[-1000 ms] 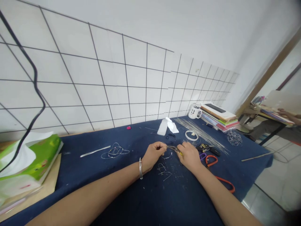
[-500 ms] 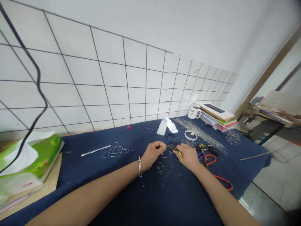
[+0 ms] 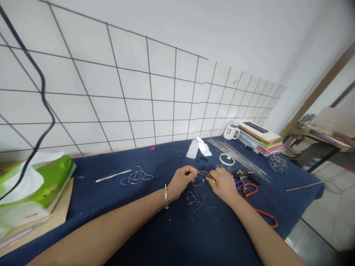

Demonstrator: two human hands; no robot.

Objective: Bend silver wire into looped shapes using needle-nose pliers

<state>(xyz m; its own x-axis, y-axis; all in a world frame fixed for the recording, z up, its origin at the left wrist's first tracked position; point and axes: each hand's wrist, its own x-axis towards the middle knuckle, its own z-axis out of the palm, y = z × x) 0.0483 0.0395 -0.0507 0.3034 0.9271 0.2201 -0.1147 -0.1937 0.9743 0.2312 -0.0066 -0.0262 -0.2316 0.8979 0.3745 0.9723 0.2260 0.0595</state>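
Observation:
My left hand [image 3: 181,181] is closed in a pinch on a thin bent wire [image 3: 197,183] over the dark blue cloth. My right hand [image 3: 224,183] is closed round small pliers [image 3: 205,174] whose tip meets the wire between the two hands. A metal bangle [image 3: 165,196] sits on my left wrist. Small bent wire pieces [image 3: 193,200] lie on the cloth just in front of my hands.
Orange-handled pliers [image 3: 251,190], a purple-handled tool [image 3: 239,183], a tape roll [image 3: 227,159] and straight wires [image 3: 238,157] lie right of my hands. A wire tangle [image 3: 136,176] and a metal strip [image 3: 113,176] lie left. A tissue pack [image 3: 33,188], mug [image 3: 230,131] and stacked books [image 3: 259,137] stand around the edges.
Both hands stay together on the wire and pliers. Only the view shifts slightly.

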